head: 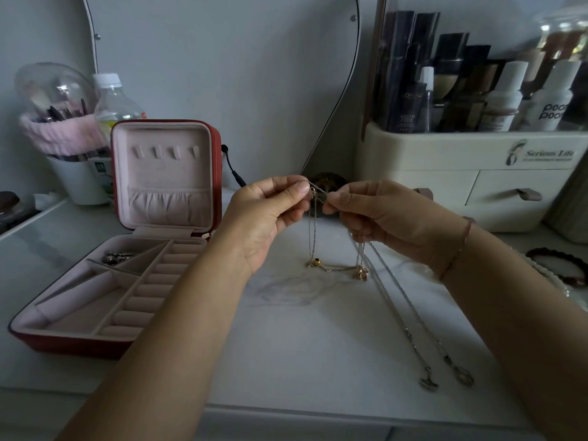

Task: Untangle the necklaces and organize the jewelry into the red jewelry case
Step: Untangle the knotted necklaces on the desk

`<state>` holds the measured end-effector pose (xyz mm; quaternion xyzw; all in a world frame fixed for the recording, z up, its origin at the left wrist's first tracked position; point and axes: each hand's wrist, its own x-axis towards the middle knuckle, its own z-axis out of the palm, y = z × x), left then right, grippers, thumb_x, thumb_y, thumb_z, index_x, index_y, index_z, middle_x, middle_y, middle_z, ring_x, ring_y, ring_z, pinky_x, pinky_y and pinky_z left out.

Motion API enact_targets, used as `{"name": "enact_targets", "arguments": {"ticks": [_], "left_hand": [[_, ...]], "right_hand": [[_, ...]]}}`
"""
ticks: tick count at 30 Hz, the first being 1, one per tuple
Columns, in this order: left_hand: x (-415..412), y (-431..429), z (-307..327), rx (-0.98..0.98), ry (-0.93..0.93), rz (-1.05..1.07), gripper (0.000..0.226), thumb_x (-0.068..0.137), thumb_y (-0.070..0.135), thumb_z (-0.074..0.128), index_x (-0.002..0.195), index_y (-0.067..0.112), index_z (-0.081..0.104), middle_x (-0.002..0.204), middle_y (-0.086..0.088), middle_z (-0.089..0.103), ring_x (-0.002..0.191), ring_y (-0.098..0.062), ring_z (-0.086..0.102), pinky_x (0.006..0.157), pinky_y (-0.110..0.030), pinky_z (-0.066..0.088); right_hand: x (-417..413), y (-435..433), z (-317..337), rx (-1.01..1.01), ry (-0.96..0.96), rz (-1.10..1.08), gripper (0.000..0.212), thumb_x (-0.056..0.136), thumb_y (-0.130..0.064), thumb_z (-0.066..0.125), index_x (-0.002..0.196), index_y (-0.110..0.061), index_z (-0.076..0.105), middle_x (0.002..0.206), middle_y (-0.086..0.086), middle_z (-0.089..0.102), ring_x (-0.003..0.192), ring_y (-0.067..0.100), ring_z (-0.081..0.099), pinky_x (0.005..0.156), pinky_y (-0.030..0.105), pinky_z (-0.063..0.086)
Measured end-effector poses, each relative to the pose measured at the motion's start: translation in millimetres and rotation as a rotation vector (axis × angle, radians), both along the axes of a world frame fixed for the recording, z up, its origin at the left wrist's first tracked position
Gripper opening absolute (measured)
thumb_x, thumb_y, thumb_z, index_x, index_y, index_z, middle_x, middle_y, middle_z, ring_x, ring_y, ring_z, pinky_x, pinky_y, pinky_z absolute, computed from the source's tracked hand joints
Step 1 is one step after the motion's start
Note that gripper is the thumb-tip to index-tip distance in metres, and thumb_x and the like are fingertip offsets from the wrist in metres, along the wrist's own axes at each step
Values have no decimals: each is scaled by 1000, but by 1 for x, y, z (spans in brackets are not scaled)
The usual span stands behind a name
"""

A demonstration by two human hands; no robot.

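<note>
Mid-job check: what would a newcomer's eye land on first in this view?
Centre: the left hand and right hand pinch thin gold chains between them, pendants hanging below. At left the red jewelry case stands open, a few pieces in one back compartment. A silver necklace trails from below the right hand across the table toward the camera.

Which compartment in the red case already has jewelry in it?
The small far-left compartment nearest the lid, holding a silvery piece; the other compartments show only pink lining.
</note>
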<state>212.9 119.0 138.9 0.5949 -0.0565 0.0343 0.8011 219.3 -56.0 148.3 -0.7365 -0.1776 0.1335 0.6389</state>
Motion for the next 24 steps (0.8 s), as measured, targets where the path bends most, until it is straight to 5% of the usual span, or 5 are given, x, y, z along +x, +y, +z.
{"name": "enact_targets", "arguments": {"ticks": [8,20,24], "left_hand": [[-1,0,2,-48,11,-75,9,85,3,62,82,11,66,65,2,67,58,-6,61,54,-15,49],[-2,-1,1,-30,36,-127,5,82,6,63,86,9,66,63,2,64,56,-6,58,52,-15,47],[-3,0,2,-42,34,-120,5,81,6,64,84,10,66,63,3,65,56,-6,59,52,-15,47]], "right_hand": [[-1,5,-1,-210,-99,-41,14,86,-19,65,77,-9,66,56,0,53,50,11,44,53,21,40],[4,-2,1,-19,-127,-276,13,89,-19,61,81,-9,64,43,-7,34,42,9,25,45,23,23],[4,-5,1,-28,-130,-203,11,84,-19,65,85,-8,66,50,-4,45,46,9,29,48,23,24]]}}
